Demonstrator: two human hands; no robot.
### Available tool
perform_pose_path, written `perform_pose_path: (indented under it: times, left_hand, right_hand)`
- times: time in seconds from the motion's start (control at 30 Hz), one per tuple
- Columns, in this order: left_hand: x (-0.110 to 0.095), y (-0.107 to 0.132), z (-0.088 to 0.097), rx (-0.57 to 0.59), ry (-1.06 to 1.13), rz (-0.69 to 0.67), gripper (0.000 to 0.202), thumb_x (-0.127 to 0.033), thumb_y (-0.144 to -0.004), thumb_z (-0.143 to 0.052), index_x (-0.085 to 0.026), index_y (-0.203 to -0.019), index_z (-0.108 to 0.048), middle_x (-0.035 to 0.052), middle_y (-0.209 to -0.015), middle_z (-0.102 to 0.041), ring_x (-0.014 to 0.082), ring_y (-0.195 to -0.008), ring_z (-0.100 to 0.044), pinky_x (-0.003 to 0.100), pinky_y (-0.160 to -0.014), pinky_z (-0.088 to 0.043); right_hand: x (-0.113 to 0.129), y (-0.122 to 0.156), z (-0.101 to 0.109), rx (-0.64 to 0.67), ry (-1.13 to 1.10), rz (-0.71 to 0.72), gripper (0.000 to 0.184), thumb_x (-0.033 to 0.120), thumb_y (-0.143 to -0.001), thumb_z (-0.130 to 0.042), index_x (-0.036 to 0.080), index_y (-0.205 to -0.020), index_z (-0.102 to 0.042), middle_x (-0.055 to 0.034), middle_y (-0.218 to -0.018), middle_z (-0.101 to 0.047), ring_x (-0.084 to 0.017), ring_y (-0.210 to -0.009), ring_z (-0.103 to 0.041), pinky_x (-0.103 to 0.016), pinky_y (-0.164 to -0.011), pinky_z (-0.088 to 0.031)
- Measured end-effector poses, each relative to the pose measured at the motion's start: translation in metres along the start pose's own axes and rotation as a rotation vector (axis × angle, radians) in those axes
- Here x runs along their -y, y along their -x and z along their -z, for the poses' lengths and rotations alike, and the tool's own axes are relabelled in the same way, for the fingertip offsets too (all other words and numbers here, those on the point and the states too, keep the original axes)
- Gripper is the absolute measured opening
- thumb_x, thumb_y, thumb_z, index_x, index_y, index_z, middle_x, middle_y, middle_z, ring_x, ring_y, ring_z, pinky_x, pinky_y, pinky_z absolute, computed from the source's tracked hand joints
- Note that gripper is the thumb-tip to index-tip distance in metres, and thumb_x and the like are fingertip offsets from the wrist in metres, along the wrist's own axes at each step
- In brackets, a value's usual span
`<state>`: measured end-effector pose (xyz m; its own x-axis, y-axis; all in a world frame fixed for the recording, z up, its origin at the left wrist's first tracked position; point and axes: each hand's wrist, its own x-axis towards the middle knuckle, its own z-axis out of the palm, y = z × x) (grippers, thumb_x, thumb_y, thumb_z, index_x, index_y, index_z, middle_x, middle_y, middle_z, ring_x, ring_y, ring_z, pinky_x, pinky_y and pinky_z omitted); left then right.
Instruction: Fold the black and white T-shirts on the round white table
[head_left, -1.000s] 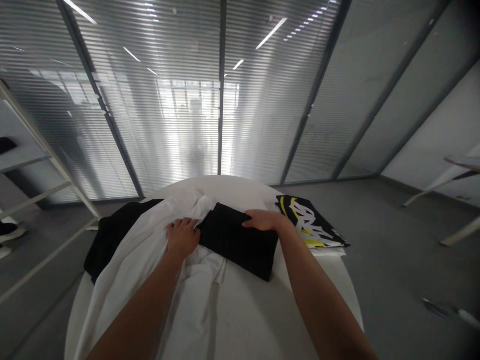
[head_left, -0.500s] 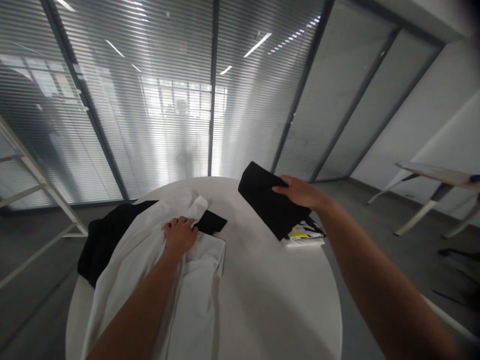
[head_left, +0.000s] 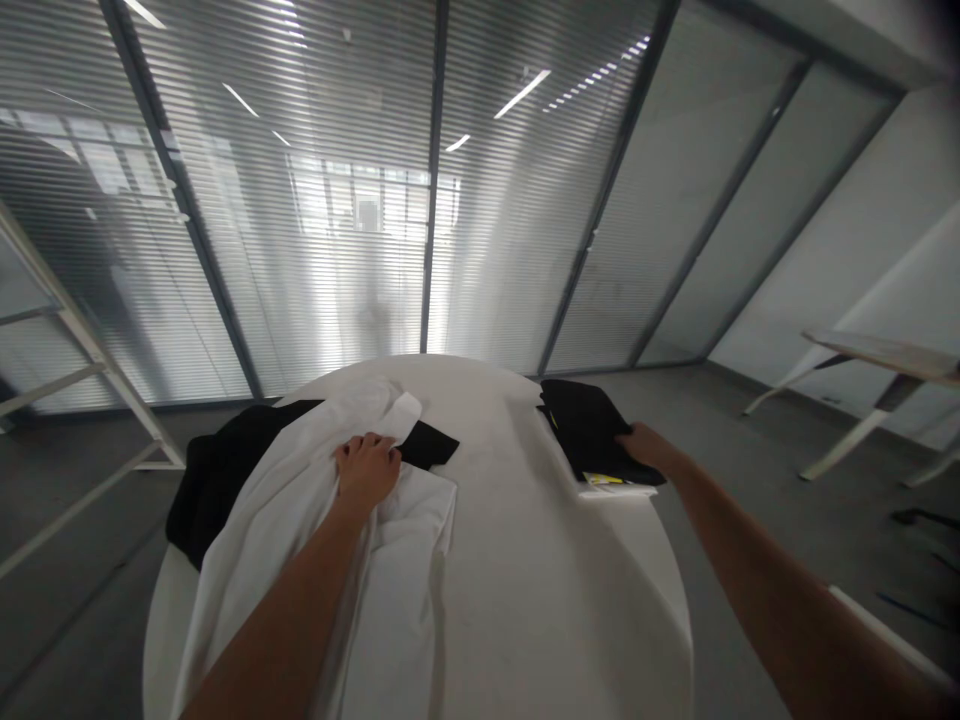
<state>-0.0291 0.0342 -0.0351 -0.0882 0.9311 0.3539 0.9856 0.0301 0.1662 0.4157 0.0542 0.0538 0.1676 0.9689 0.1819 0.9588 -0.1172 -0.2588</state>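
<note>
My left hand (head_left: 367, 467) lies on a spread white garment (head_left: 397, 540) on the left half of the table, its fingers curled into the cloth. Beside those fingertips, a black piece of cloth (head_left: 429, 445) sticks out from under the white fabric. At the table's right edge, my right hand (head_left: 646, 447) is closed on the near right side of a folded black garment (head_left: 589, 425). That garment lies over a small stack of folded clothes (head_left: 619, 489), of which a white edge and a yellow-marked print show. The right fingertips are partly hidden.
A black garment (head_left: 214, 470) is bunched at the left edge of the round white table (head_left: 525, 600), partly under the white one. A white metal frame (head_left: 112, 370) stands at left. Beyond the table are glass panels with blinds (head_left: 360, 280); another table (head_left: 885, 355) is at right.
My right hand has lowered the folded black garment rightward onto the stack, covering most of the print. My left hand stays in place on the white garment. The view has shifted slightly.
</note>
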Motion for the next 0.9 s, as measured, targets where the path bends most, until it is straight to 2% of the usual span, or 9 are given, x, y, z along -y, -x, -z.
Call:
perform_pose_path:
  times: [0.1,0.17,0.23,0.33,0.5,0.57,0.67,0.9]
  left_hand:
    - [-0.001,0.000,0.001,0.005,-0.002,0.009,0.037,-0.033,-0.090,-0.041,-0.029,-0.115,-0.068,0.0092,-0.117,-0.063,0.0303,-0.109,-0.050,0.050,-0.097,-0.030]
    - [-0.002,0.000,0.002,0.005,-0.003,0.012,0.037,-0.032,-0.091,-0.041,-0.029,-0.116,-0.067,0.0091,-0.118,-0.063,0.0299,-0.109,-0.050,0.050,-0.097,-0.029]
    - [-0.002,0.000,0.002,0.014,0.001,0.013,0.037,-0.032,-0.091,-0.041,-0.029,-0.116,-0.067,0.0094,-0.117,-0.064,0.0297,-0.109,-0.050,0.050,-0.096,-0.030]
    - [-0.002,-0.001,0.003,0.035,0.003,0.026,0.037,-0.034,-0.092,-0.040,-0.028,-0.116,-0.067,0.0099,-0.118,-0.064,0.0298,-0.110,-0.050,0.050,-0.096,-0.030]
    - [-0.001,-0.003,0.003,0.057,-0.005,0.040,0.036,-0.035,-0.093,-0.040,-0.029,-0.116,-0.067,0.0096,-0.120,-0.064,0.0293,-0.111,-0.050,0.050,-0.096,-0.030]
    - [-0.001,-0.004,0.003,0.057,-0.003,0.039,0.036,-0.035,-0.094,-0.040,-0.029,-0.115,-0.068,0.0093,-0.119,-0.065,0.0292,-0.111,-0.050,0.050,-0.096,-0.030]
    - [0.000,-0.004,0.003,0.051,0.006,0.039,0.036,-0.036,-0.094,-0.038,-0.029,-0.115,-0.067,0.0091,-0.118,-0.065,0.0292,-0.111,-0.051,0.049,-0.096,-0.030]
    - [0.001,-0.009,0.005,0.032,0.053,0.099,0.035,-0.036,-0.095,-0.037,-0.026,-0.107,-0.068,0.0080,-0.110,-0.069,0.0284,-0.106,-0.057,0.048,-0.094,-0.035]
  right_hand:
    - [0.013,-0.009,-0.011,-0.063,0.043,-0.120,0.057,0.036,-0.087,-0.050,0.008,-0.135,-0.049,-0.0288,-0.122,-0.056,-0.037,-0.112,-0.058,-0.055,-0.095,-0.039]
    - [0.029,-0.018,-0.018,-0.095,0.041,-0.114,0.054,0.032,-0.086,-0.050,0.013,-0.136,-0.047,-0.0237,-0.128,-0.054,-0.035,-0.120,-0.053,-0.052,-0.100,-0.036]
    - [0.050,-0.021,-0.029,-0.086,-0.019,-0.014,0.046,0.030,-0.087,-0.049,0.016,-0.130,-0.052,-0.0171,-0.126,-0.057,-0.029,-0.121,-0.051,-0.043,-0.103,-0.036]
    - [0.087,-0.007,-0.052,-0.033,-0.108,0.173,0.041,0.028,-0.090,-0.045,0.013,-0.127,-0.054,-0.0142,-0.124,-0.059,-0.023,-0.118,-0.053,-0.033,-0.102,-0.037]
    - [0.138,0.046,-0.102,0.034,0.017,0.431,0.047,0.040,-0.097,-0.037,0.021,-0.139,-0.046,-0.0123,-0.140,-0.049,-0.026,-0.128,-0.044,-0.040,-0.105,-0.034]
    - [0.145,0.060,-0.118,0.078,0.078,0.482,0.048,0.044,-0.098,-0.034,0.025,-0.141,-0.045,-0.0103,-0.146,-0.043,-0.027,-0.134,-0.037,-0.046,-0.108,-0.029]
    - [0.145,0.066,-0.130,0.104,0.111,0.498,0.048,0.046,-0.099,-0.031,0.028,-0.141,-0.045,-0.0083,-0.150,-0.040,-0.028,-0.138,-0.032,-0.050,-0.109,-0.025]
    - [0.140,0.061,-0.127,0.099,0.071,0.491,0.048,0.050,-0.098,-0.031,0.030,-0.140,-0.046,-0.0073,-0.148,-0.042,-0.026,-0.135,-0.035,-0.048,-0.109,-0.025]
